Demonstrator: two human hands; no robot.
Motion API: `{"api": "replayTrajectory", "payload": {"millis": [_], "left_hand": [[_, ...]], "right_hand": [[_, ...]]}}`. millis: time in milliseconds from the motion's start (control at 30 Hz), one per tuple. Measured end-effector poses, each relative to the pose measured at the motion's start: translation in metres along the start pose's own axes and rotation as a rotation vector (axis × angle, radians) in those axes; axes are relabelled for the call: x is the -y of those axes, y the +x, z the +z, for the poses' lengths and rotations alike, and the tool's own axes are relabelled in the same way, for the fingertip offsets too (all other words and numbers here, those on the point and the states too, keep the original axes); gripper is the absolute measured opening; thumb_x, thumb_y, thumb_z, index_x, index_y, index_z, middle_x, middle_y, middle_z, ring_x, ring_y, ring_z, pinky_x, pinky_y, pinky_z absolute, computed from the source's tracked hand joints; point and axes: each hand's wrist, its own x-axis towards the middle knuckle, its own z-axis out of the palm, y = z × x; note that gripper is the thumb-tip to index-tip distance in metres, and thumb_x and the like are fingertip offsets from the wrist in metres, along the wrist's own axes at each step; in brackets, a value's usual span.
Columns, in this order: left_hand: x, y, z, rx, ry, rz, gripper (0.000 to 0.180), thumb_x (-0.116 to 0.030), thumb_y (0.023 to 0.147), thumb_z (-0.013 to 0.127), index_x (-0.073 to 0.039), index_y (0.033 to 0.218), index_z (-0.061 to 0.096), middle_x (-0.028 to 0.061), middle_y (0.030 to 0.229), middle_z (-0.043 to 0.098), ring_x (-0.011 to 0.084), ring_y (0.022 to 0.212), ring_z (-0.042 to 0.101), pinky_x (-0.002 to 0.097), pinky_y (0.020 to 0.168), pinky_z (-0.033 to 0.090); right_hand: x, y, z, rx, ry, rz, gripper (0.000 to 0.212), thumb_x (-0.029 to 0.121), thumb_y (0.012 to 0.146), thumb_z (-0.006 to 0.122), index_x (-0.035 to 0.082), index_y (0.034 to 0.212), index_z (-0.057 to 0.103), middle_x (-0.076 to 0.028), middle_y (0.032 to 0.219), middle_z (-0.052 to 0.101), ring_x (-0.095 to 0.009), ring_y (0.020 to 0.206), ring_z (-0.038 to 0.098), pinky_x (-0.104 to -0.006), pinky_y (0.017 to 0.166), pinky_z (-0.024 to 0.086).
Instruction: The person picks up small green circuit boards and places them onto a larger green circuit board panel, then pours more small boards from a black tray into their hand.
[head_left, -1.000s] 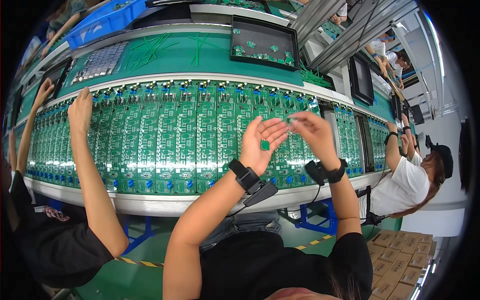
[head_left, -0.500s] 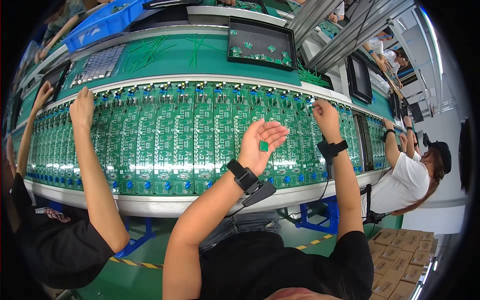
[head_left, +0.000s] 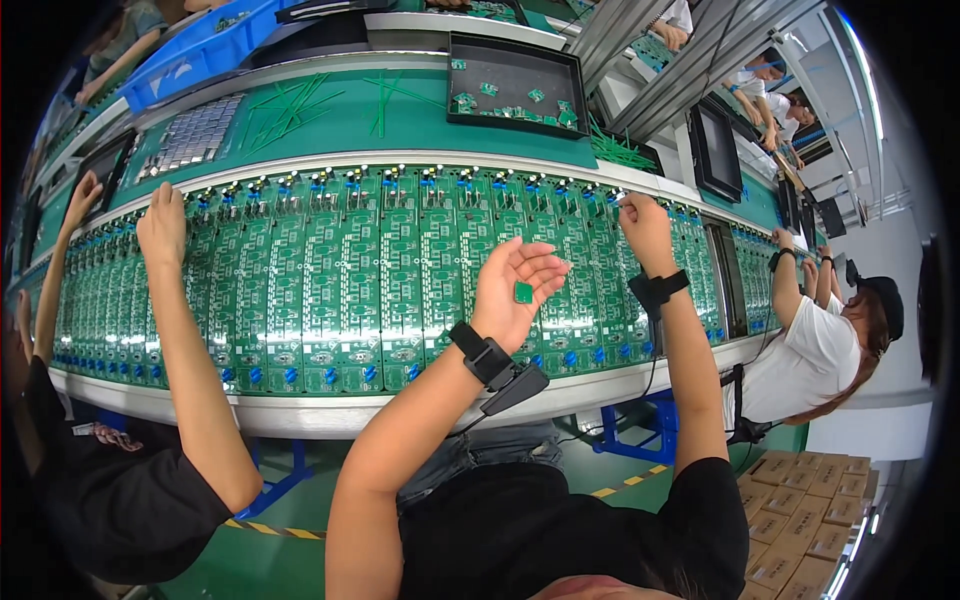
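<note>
At the far left edge of the conveyor (head_left: 300,415), a co-worker's hand (head_left: 160,225) is pressing on the long row of green circuit boards (head_left: 330,290), near the row's back edge.

Moving right, we are holding our left hand (head_left: 515,290) palm up and wide open above the middle of the row, fingers spread and gripping nothing. A small green module (head_left: 523,292) is lying loose on the palm. The hand is sitting much as it did a second ago.

What has changed is our right hand (head_left: 645,228). A second ago it was meeting the left hand, fingertips at the palm. Now we are reaching it out to the back edge of the row, right of centre, fingers curled down onto the top of a board there. Whether it is pinching a small part against the board we cannot tell; the fingertips are hidden behind the knuckles.

We are judging that one piece has gone from palm to board, and that the module on the palm is waiting its turn.

Behind the row, a black tray (head_left: 515,85) is holding more green pieces. At the right end another person's hands (head_left: 800,262) are working on the same row.
</note>
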Motion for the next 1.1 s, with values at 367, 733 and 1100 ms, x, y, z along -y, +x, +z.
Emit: {"api": "replayTrajectory", "payload": {"millis": [367, 733, 1100], "left_hand": [[0.002, 0.002, -0.001, -0.024, 0.029, -0.001, 0.037, -0.034, 0.087, 0.043, 0.001, 0.092, 0.056, 0.0092, 0.079, 0.057, 0.0214, 0.08, 0.056, 0.0305, 0.072, 0.046], [0.003, 0.005, -0.004, -0.038, 0.048, 0.003, 0.037, -0.035, 0.086, 0.044, 0.0, 0.091, 0.056, 0.0075, 0.075, 0.056, 0.0207, 0.078, 0.055, 0.0299, 0.07, 0.045], [0.005, 0.005, -0.003, -0.039, 0.063, 0.008, 0.036, -0.034, 0.086, 0.044, -0.001, 0.09, 0.056, 0.0068, 0.075, 0.055, 0.0205, 0.078, 0.055, 0.0295, 0.069, 0.044]], "right_hand": [[-0.006, 0.006, 0.002, -0.001, -0.09, -0.017, 0.011, 0.006, 0.068, 0.055, 0.003, 0.076, 0.062, -0.014, 0.069, 0.061, -0.03, 0.066, 0.06, -0.037, 0.062, 0.048], [-0.009, 0.01, 0.006, -0.012, -0.173, -0.11, 0.011, 0.004, 0.066, 0.054, 0.002, 0.075, 0.061, -0.014, 0.064, 0.058, -0.029, 0.063, 0.059, -0.0359, 0.058, 0.047], [-0.009, 0.012, 0.008, 0.018, -0.208, -0.175, 0.009, 0.003, 0.067, 0.055, 0.001, 0.074, 0.06, -0.018, 0.069, 0.059, -0.033, 0.068, 0.059, -0.0389, 0.062, 0.047]]}}
